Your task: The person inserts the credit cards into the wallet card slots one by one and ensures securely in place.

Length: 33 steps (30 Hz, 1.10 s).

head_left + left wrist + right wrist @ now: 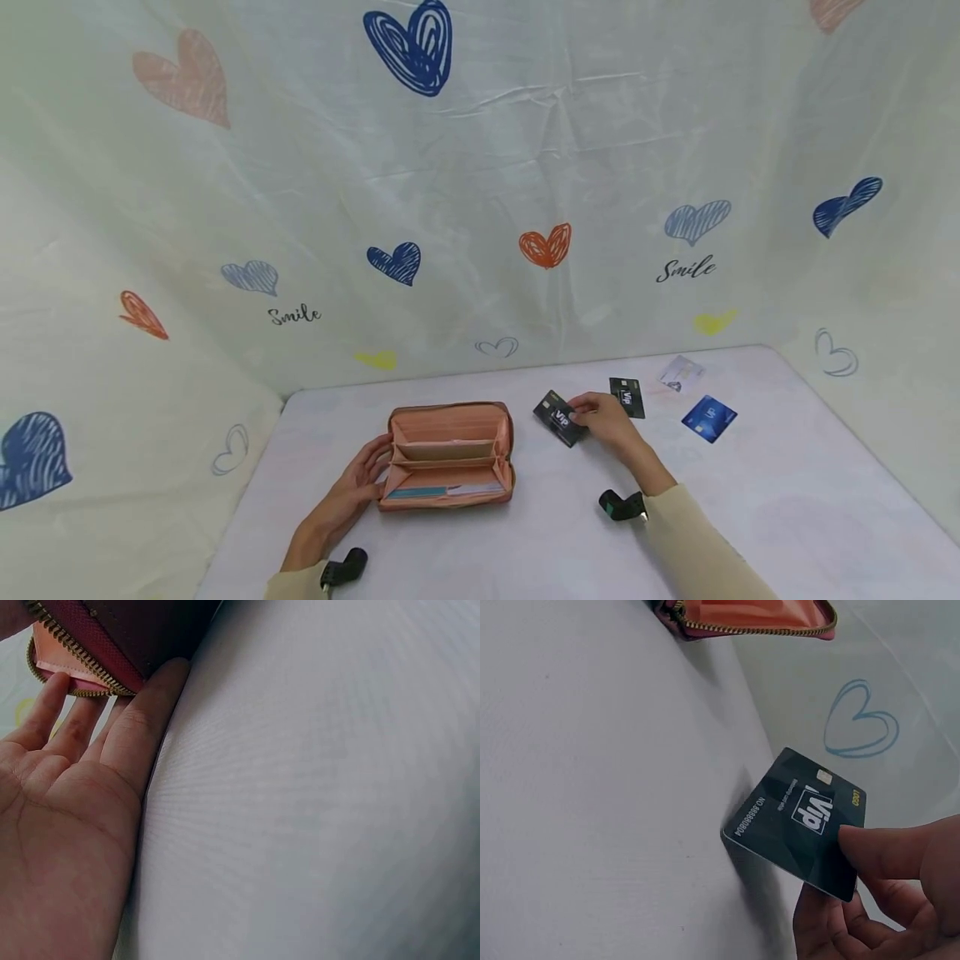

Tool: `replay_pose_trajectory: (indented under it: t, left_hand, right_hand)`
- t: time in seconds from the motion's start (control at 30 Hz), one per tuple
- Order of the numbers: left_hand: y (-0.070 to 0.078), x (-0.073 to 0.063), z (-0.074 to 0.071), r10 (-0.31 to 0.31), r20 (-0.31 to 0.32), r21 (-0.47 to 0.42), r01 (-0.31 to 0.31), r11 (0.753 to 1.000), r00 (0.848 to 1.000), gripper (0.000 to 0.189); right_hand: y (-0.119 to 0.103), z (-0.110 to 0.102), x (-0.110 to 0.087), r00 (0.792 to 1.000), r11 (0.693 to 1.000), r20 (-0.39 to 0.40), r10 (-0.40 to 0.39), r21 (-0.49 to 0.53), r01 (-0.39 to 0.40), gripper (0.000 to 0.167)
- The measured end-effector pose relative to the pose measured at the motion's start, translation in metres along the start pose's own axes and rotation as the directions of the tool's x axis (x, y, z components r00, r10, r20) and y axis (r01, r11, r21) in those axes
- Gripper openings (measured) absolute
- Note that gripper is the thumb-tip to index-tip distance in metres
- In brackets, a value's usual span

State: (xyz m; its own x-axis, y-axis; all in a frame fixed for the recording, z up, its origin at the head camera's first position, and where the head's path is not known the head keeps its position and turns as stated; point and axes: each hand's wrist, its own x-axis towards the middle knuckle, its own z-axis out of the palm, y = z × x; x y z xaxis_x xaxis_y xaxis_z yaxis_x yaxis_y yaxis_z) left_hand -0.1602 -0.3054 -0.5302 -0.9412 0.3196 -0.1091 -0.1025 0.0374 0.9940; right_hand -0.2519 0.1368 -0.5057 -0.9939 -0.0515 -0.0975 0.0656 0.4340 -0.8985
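A pink zip wallet (450, 418) lies unfolded on the table, its inner pockets facing up and slips of paper or cards showing in the front one. My left hand (360, 475) grips the wallet's left side, the thumb near the front corner and the fingers along the edge. In the left wrist view, the fingers lie against the brass zipper (79, 652). To the right of the wallet, my right hand (611, 425) pinches a black VIP card (799, 821) between thumb and fingers. That card is tilted, one corner at or just above the table.
Another black VIP card (627, 397) lies beyond the right hand. Farther right are a pale card (681, 374) and a blue VIP card (709, 418). A white sheet with printed hearts (546, 246) hangs behind the white table (570, 533).
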Motion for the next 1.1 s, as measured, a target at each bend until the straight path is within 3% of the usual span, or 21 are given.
replay_pose_trajectory:
  t: [0.33, 0.53, 0.73, 0.9, 1.1]
  left_hand:
    - [-0.001, 0.001, -0.001, -0.005, -0.004, -0.008, 0.005, 1.0, 1.0, 0.094]
    - [-0.001, 0.0, -0.003, 0.022, 0.012, -0.009, -0.022, 1.0, 1.0, 0.092]
    - [-0.001, 0.0, -0.003, 0.005, 0.011, 0.0, -0.005, 1.0, 1.0, 0.094]
    - [-0.001, 0.001, -0.002, -0.009, 0.003, -0.012, 0.009, 1.0, 1.0, 0.094]
    - [0.002, 0.0, -0.001, 0.016, 0.009, -0.005, -0.016, 1.0, 1.0, 0.092]
  right_hand:
    - [-0.02, -0.011, -0.011, 0.996, 0.992, 0.092, -0.012, 0.125, 0.0, 0.024]
    - [-0.032, -0.011, -0.015, 0.994, 0.989, 0.107, -0.017, 0.146, 0.002, 0.028]
    - [-0.045, -0.008, -0.015, 0.992, 0.984, 0.119, -0.042, 0.177, 0.021, 0.035]
    - [-0.053, -0.004, -0.012, 0.988, 0.978, 0.141, -0.058, 0.207, 0.028, 0.032]
    - [-0.062, 0.001, -0.008, 0.984, 0.971, 0.163, -0.078, 0.236, 0.038, 0.026]
